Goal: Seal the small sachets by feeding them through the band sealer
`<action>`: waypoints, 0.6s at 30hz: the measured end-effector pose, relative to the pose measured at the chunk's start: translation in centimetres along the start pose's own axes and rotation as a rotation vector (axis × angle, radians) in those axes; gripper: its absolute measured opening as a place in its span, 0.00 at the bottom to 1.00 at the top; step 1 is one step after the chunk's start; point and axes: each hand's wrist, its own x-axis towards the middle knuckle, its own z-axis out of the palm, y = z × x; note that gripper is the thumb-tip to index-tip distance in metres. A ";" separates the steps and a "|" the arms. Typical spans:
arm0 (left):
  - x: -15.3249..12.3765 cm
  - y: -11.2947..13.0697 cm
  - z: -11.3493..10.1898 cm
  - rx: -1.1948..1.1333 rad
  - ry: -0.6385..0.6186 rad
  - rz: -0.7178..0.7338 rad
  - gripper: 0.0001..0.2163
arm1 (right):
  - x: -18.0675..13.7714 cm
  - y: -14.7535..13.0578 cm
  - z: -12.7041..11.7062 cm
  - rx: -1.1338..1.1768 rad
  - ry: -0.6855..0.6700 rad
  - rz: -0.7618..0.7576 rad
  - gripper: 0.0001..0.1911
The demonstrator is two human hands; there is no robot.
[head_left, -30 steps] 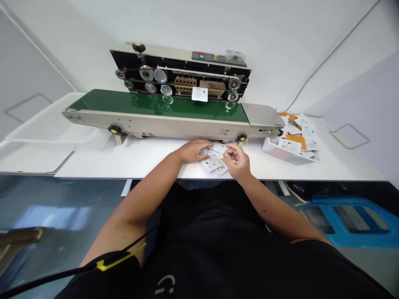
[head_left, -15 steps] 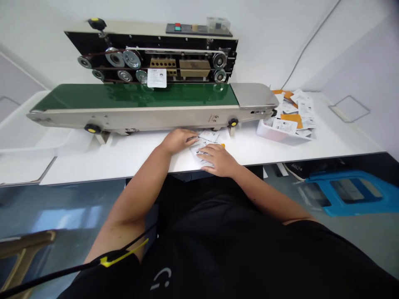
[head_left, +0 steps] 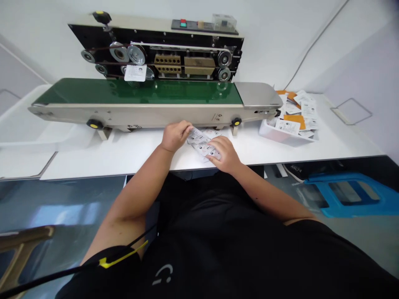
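Note:
A small heap of white printed sachets lies on the white table in front of a band sealer. My left hand is curled and pinches one sachet at the heap's left end. My right hand rests on the heap's near side, fingers closed over the packets. One sachet rides along the sealer's jaws above the green conveyor belt, near its left part.
A white tray heaped with white and orange sachets stands at the right end of the machine. A clear bin sits under the belt's left end. A blue stool stands on the floor to the right.
The sachet in the sealer has travelled left along the belt. My left hand has lifted a sachet at the heap; my right hand has shifted slightly over the packets.

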 end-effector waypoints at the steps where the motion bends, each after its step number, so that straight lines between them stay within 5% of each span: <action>1: 0.0 0.1 0.1 -0.008 -0.013 0.008 0.29 | 0.3 -0.1 0.1 0.027 0.077 0.040 0.23; 9: -0.2 0.4 0.4 -0.083 -0.076 0.029 0.24 | 1.9 0.0 2.5 0.169 0.182 0.367 0.08; 13: 0.0 0.4 0.5 -0.113 -0.139 -0.019 0.20 | 1.4 0.8 2.6 0.303 0.333 0.503 0.09; 18: 0.6 0.2 1.1 -0.144 -0.226 0.123 0.16 | 1.1 1.2 2.2 0.389 0.421 0.539 0.13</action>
